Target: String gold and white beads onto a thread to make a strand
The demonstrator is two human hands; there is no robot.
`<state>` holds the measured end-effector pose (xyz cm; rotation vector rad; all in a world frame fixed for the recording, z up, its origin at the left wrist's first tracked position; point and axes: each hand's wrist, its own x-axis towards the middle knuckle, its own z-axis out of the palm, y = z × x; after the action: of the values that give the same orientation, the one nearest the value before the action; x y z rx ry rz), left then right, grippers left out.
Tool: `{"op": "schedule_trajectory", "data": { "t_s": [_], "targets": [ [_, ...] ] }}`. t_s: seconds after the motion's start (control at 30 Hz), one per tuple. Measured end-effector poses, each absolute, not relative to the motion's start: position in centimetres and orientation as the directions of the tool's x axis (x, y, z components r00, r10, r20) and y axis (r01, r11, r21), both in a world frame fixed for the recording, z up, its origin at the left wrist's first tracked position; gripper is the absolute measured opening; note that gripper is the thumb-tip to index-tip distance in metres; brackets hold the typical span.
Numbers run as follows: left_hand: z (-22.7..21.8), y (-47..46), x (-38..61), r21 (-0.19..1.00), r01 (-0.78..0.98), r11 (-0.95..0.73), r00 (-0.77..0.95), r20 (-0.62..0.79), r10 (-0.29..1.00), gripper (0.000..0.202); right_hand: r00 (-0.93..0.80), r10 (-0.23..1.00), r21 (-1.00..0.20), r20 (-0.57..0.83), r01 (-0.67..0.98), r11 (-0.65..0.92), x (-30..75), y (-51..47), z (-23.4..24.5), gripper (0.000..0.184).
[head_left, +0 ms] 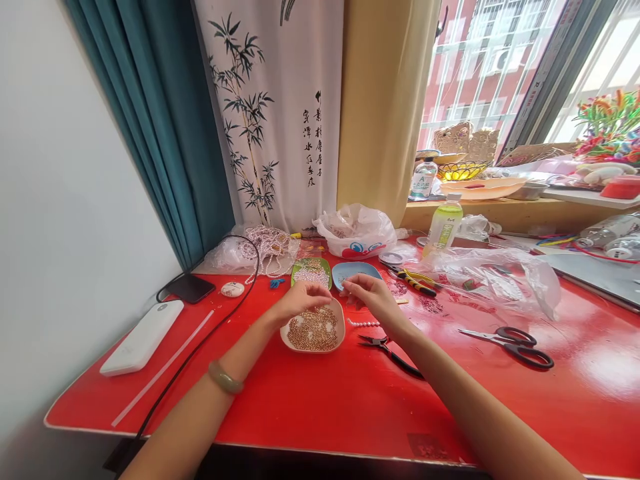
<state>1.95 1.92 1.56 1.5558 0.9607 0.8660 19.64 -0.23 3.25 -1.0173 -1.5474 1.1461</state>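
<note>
My left hand (pixel 300 298) hovers over a pale dish (pixel 286 337) filled with small gold beads, fingers pinched together. A green bangle (pixel 225 377) circles that wrist. My right hand (pixel 373 298) is just right of the dish, fingertips pinched close to the left hand's; what they hold is too small to make out. A short strand of white pearls (pixel 363 323) lies on the red table (pixel 310 400) under the right hand. Behind the hands stand a green dish (pixel 311 270) of pearls and a blue dish (pixel 356 271).
Black pliers (pixel 390 350) lie by my right forearm, yellow-handled pliers (pixel 413 279) behind, scissors (pixel 515 345) to the right. A clear plastic bag (pixel 500 277), drink bottle (pixel 443 227), white bag (pixel 356 231), pearl strands (pixel 265 247), phone (pixel 189 288), white power bank (pixel 143 337) and black cable (pixel 200 343) surround them.
</note>
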Motion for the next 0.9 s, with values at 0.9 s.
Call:
{"op": "schedule_trajectory", "data": {
  "t_s": [0.9],
  "targets": [
    [3.0, -1.1, 4.6, 0.974, -0.19, -0.125, 0.325, 0.182, 0.928, 0.01, -0.166, 0.924, -0.916, 0.345, -0.276, 0.292, 20.5, -1.0, 4.8, 0.023]
  ]
}}
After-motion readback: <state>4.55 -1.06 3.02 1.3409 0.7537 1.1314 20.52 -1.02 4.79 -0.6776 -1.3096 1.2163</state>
